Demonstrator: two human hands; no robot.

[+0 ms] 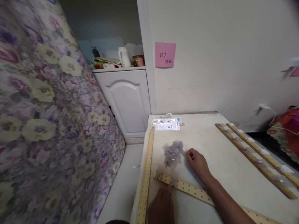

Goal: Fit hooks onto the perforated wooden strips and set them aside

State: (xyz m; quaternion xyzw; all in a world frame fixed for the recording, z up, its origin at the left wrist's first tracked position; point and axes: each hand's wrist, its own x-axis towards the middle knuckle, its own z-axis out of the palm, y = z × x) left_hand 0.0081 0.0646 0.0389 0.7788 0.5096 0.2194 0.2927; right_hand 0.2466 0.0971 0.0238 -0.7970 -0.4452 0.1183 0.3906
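Observation:
A pile of small clear plastic bags [173, 154] with tiny shiny pieces inside lies on the white tabletop. My right hand [197, 161] is closed in a pinch at the pile's right side, its fingertips on the edge of one bag. Below the pile, a wooden strip with rows of holes [191, 189] runs diagonally and passes under my right forearm. Small clear bags sit on this strip near its left end. My left hand [161, 203] is at the strip's near edge, close to these bags; motion blurs its fingers.
Another perforated wooden strip [146, 174] lies along the table's left edge. Two strips [252, 152] carrying clear packets lie at the right. Blister packs [164, 124] rest at the back. A floral curtain [46, 109] hangs left, beside a white cabinet [123, 102].

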